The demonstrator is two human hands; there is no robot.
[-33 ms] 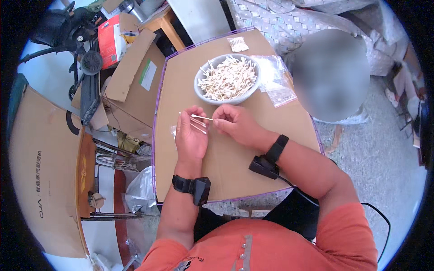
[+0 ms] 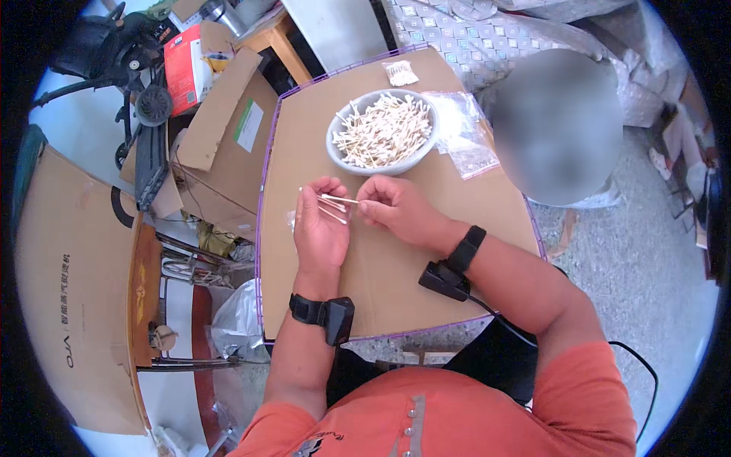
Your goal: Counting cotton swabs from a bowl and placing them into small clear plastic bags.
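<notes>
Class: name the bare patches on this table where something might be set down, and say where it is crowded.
Bare: the table between the hands and its near edge, and left of the bowl. Crowded: the far right, with bowl and plastic bags.

Bowl point(image 2: 336, 149) of swabs point(image 2: 384, 129) behind hands point(image 2: 358, 217), bags point(image 2: 462, 129) right of bowl

Bright, even daylight; no hard shadows. Soft shadow under the left hand point(image 2: 320, 228) and right hand point(image 2: 392, 207) on the counter point(image 2: 381, 282). Mild glare on the clear bags point(image 2: 461, 133) beyond the right hand. Sharp focus around both hands. Strong fisheye: counter edges bow, black vignette fills the corners. A round blurred patch sits right of the right hand. Left rim slightly overexposed.
</notes>
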